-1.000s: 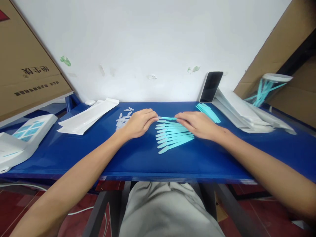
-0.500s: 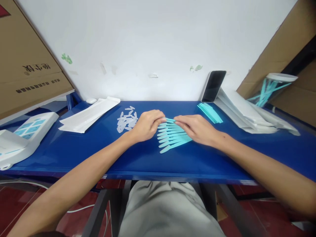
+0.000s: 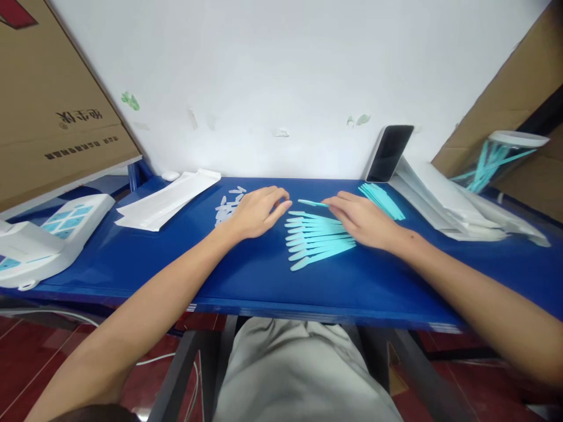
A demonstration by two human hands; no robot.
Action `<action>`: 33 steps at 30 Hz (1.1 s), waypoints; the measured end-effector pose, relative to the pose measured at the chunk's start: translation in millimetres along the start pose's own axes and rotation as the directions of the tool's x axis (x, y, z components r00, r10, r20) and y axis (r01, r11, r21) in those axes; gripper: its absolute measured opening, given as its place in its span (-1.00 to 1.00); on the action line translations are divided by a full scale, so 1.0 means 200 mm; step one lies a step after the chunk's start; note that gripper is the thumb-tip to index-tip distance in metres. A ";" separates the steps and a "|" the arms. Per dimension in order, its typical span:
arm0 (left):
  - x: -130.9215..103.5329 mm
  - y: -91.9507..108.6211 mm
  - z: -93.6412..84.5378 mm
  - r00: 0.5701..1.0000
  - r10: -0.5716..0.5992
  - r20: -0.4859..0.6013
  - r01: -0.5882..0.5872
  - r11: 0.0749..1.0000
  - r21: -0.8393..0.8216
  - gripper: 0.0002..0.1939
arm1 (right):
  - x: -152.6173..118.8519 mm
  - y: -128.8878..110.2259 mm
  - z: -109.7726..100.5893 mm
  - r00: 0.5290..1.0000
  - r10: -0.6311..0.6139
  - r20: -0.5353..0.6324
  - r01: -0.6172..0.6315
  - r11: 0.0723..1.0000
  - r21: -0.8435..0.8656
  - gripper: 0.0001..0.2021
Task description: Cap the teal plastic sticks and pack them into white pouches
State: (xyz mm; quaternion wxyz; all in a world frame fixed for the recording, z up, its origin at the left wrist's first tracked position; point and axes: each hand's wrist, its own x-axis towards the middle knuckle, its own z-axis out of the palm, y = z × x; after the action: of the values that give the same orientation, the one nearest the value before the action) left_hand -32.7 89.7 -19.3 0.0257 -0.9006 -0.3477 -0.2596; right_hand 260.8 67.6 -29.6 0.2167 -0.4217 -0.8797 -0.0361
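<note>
Between the thumb and fingers of my right hand (image 3: 363, 220) is one turquoise eyebrow razor (image 3: 311, 203), its pale capped end pointing left. It hovers just beyond a fanned row of similar razors (image 3: 314, 240), whose handle ends are partly hidden under that hand. My left hand (image 3: 260, 214) holds nothing; its thumb and fingers are apart, with a gap between them and the razor. Partly behind this hand lies a pile of small translucent caps (image 3: 225, 210). A second bundle of turquoise razors (image 3: 383, 202) rests beyond my right hand.
White plastic pouches (image 3: 169, 199) lie at the left, others (image 3: 444, 205) at the right. A phone (image 3: 389, 153) leans against the wall. A clear tub (image 3: 492, 161) holds turquoise sticks. At far left sits a white device with blue panels (image 3: 73, 220), near a cardboard box (image 3: 65, 76).
My left hand has let go of the razor's capped end and drawn back left, its fingers parting. My right hand keeps the razor. The view has shifted slightly.
</note>
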 end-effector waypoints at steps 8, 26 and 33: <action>-0.01 -0.06 0.02 0.985 -0.098 0.141 0.092 0.994 0.052 -0.41 | 0.08 0.07 0.11 0.998 0.019 0.053 -0.024 0.996 0.085 -0.55; 0.03 0.16 0.06 0.785 0.005 0.620 0.096 0.987 -0.129 0.35 | 0.00 -0.01 -0.04 0.931 -0.056 0.360 -0.074 0.939 0.336 -0.29; 0.03 0.09 0.03 0.829 0.029 0.559 0.068 0.986 -0.151 0.09 | 0.00 -0.06 -0.03 0.912 -0.057 0.406 -0.048 0.968 0.245 -0.15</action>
State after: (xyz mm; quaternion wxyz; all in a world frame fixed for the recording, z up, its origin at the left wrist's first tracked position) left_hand -15.0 80.9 -20.3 -0.1540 -0.9325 -0.3266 -0.0126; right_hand 253.9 57.8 -24.0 0.0788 -0.3871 -0.9040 0.1635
